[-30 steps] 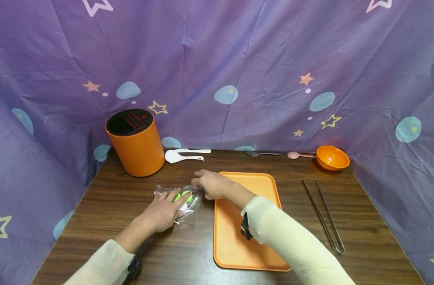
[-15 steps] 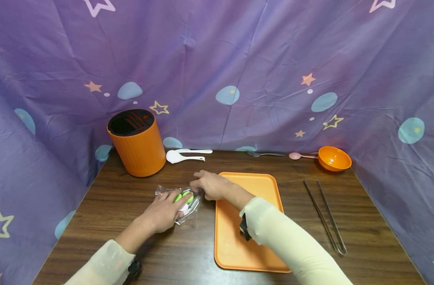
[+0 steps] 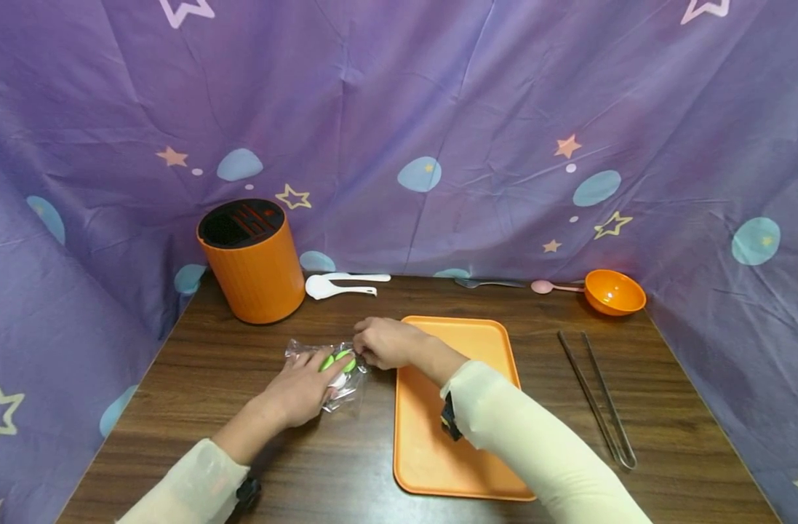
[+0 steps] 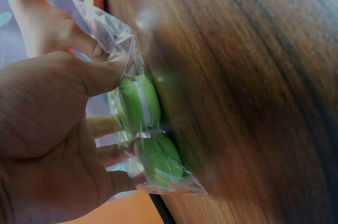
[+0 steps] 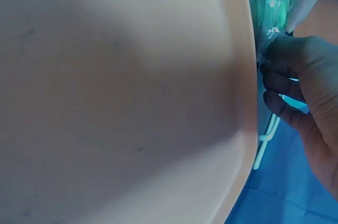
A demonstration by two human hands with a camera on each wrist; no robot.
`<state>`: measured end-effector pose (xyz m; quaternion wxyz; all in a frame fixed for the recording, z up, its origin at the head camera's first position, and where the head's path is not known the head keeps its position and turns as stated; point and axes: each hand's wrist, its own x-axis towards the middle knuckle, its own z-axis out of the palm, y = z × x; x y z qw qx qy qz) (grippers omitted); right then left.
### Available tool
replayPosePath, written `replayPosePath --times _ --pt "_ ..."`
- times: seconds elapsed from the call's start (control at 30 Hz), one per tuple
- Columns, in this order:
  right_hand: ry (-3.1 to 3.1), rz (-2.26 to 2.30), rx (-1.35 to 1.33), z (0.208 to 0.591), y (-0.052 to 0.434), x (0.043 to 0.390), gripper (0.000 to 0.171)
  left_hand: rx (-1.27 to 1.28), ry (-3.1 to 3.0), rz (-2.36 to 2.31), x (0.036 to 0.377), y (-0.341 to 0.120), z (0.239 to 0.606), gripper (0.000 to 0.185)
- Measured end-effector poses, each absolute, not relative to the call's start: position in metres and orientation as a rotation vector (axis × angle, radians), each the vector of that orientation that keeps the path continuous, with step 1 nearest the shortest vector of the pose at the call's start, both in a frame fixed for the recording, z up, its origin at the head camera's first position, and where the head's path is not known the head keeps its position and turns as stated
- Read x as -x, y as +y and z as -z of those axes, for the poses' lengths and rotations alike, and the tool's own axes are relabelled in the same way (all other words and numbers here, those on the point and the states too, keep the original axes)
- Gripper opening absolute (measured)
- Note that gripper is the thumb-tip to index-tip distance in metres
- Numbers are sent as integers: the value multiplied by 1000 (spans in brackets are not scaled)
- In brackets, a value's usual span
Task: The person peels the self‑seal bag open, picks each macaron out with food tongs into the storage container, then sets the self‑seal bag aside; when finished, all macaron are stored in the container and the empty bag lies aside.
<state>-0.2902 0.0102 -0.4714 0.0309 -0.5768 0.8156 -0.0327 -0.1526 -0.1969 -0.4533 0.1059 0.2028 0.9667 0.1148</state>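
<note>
A clear plastic bag lies on the wooden table, left of the orange tray. Inside it are green macarons and a white round piece. My left hand holds the bag from its left side, thumb and fingertips against the plastic; the left wrist view shows two green macarons by those fingertips. At the bag's far right edge, my right hand pinches the plastic between thumb and curled fingers. The right wrist view catches this pinch at the end of the bag, beside the tray rim.
The orange tray lies under my right forearm. An orange knife block stands at the back left, near two white spoons. Metal tongs lie on the right. A fork, pink spoon and orange bowl line the back.
My right hand's fingers have dipped slightly down and curled in closer at the bag's edge, and the plastic there has shifted a little. The left hand stays in place on the bag.
</note>
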Motion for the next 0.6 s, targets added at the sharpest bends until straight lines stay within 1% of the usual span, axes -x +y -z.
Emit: replayPosePath --times 0.2,0.3,0.43,0.47,0.6 --pt "2554 -104 1802 469 2 286 4 -599 2855 -312 153 -197 455 61" --pt "2609 -145 1753 471 3 284 8 -617 2874 -319 155 -199 461 63" --pt "2693 -129 1711 472 10 284 12 -600 2860 -329 155 -199 461 63" --pt "2712 -111 1730 472 12 284 11 -577 2840 -331 154 -197 455 62" --pt "2762 -1 1786 473 19 286 10 -573 2841 -316 153 -197 454 60"
